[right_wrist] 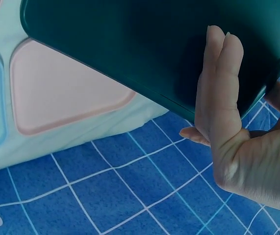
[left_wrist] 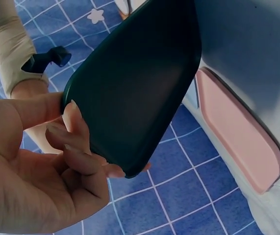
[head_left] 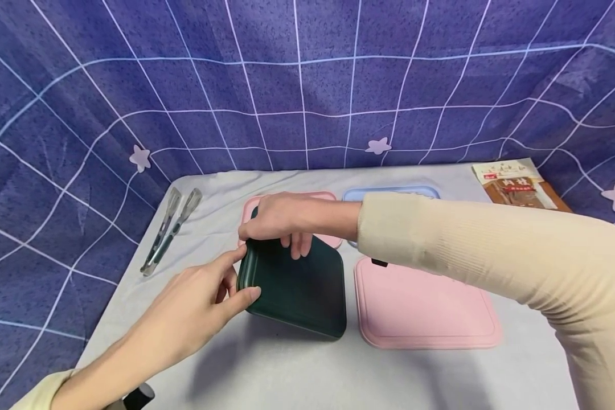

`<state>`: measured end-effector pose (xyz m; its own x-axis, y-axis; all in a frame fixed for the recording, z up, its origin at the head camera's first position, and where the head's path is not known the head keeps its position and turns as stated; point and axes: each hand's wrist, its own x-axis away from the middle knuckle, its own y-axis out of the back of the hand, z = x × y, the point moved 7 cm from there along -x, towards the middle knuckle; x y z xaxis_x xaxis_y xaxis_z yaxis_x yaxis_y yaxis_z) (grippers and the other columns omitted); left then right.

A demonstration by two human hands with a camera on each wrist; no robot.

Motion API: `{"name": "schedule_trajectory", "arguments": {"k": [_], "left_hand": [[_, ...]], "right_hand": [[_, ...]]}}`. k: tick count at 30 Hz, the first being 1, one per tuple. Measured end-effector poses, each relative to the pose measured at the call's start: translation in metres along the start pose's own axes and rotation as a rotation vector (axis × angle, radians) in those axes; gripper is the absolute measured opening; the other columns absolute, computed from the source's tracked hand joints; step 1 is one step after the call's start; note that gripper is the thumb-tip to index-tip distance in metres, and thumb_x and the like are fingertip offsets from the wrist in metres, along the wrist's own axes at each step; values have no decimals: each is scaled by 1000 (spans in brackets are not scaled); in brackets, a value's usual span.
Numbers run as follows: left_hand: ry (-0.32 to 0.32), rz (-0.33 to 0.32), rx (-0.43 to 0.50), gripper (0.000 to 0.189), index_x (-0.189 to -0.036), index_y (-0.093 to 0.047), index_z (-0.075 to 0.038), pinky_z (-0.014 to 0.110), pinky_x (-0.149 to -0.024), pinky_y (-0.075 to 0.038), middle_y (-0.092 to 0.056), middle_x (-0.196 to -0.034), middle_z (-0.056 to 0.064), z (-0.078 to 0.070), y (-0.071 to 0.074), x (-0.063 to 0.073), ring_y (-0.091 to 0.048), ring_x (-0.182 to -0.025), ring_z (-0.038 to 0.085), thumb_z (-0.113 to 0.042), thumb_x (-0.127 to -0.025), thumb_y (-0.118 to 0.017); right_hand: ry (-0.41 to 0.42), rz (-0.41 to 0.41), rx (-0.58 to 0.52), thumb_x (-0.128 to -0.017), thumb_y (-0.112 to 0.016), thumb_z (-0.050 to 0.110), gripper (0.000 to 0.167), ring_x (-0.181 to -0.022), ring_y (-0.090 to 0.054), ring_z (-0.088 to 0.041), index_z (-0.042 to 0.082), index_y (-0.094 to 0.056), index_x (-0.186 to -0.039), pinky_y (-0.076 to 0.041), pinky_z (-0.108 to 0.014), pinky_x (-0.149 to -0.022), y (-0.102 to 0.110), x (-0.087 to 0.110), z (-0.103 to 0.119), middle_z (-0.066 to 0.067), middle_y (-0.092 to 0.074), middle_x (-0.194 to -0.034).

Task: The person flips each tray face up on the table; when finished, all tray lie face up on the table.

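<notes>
Dark green lid (head_left: pixel 294 287) sits mid-table on the pale cloth (head_left: pixel 287 370), its far-left corner tilted up, held by both hands. Bare cloth lies open in front of it. Just to its right lies a larger pink lid (head_left: pixel 425 307), close but apart. Behind it sit another pink lid (head_left: pixel 251 208) and a blue lid (head_left: pixel 389 192). The right hand (head_left: pixel 282 219) pinches the far edge; the left hand (head_left: pixel 205 307) pinches the left corner. Metal tongs (head_left: pixel 169 228) lie well left, and a snack packet (head_left: pixel 520 185) lies far right.

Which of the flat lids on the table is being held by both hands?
The dark green lid: the left hand and right hand grip its far-left corner. The pink lid beside it lies untouched.
</notes>
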<state>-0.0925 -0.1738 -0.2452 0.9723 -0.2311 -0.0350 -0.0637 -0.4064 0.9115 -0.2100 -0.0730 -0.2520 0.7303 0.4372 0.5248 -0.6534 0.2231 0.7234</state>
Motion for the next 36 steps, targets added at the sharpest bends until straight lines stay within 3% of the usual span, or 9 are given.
{"name": "schedule_trajectory", "arguments": {"k": [7,11,15,18,21,24,29,31,36], "left_hand": [[-2,-16,-11,67,-149,-49,-15,22,-55,-38,-53,-74,-20,-9,1,2,-42,-56,-2,-47,-94,-68],[-66,19,15,77,-156,-38,-18,20,-55,-39,-52,-72,-24,-15,-3,5,-42,-55,-5,-52,-93,-66],[-124,128,124,87,-161,-20,-27,19,-57,-42,-54,-72,-25,-15,-13,9,-47,-59,-5,-50,-92,-68],[-171,231,205,82,-160,-27,-23,19,-59,-44,-57,-77,-22,-10,-21,8,-50,-65,-4,-48,-93,-68],[-199,354,289,71,-153,-42,-12,21,-60,-46,-62,-83,-18,-1,-31,6,-53,-69,-3,-46,-96,-65],[-166,457,357,66,-150,-47,-6,22,-62,-47,-65,-84,-13,11,-44,1,-55,-70,0,-43,-98,-63],[-82,548,407,65,-150,-44,-1,24,-61,-47,-66,-83,-4,31,-60,-8,-57,-71,5,-40,-100,-61],[-46,587,414,66,-150,-43,-1,25,-61,-47,-68,-85,-2,39,-66,-10,-58,-73,8,-40,-100,-60],[11,648,420,65,-151,-43,-4,27,-66,-48,-70,-88,2,56,-78,-14,-62,-80,16,-41,-101,-58]], "right_hand": [[13,-9,-36,-94,-51,47,45,-69,-75,-31,5,-65,-92,-62,-41,-64,4,5,-7,-20,-68,-91],[22,2,-70,-93,-51,45,43,-70,-75,-31,4,-63,-97,-61,-39,-62,7,12,-13,-19,-67,-95],[42,15,-147,-93,-53,42,39,-72,-75,-31,5,-55,-105,-61,-39,-60,11,20,-22,-20,-66,-99],[66,14,-210,-93,-54,39,36,-72,-75,-31,7,-50,-108,-61,-39,-59,16,27,-30,-21,-64,-100],[83,15,-261,-94,-54,37,34,-73,-75,-31,9,-48,-113,-61,-39,-59,23,32,-39,-22,-63,-100],[87,20,-300,-96,-54,35,36,-75,-75,-32,11,-46,-122,-61,-40,-61,30,38,-50,-22,-63,-101],[77,20,-338,-98,-54,31,70,-74,-75,-29,14,-21,-158,-61,-42,-63,42,54,-77,-22,-66,-106],[62,20,-347,-99,-54,30,80,-75,-75,-29,17,-8,-162,-61,-42,-64,46,62,-90,-21,-67,-107],[27,9,-371,-97,-53,27,81,-74,-74,-26,17,-8,-163,-60,-41,-62,55,80,-132,-22,-65,-118]]}}
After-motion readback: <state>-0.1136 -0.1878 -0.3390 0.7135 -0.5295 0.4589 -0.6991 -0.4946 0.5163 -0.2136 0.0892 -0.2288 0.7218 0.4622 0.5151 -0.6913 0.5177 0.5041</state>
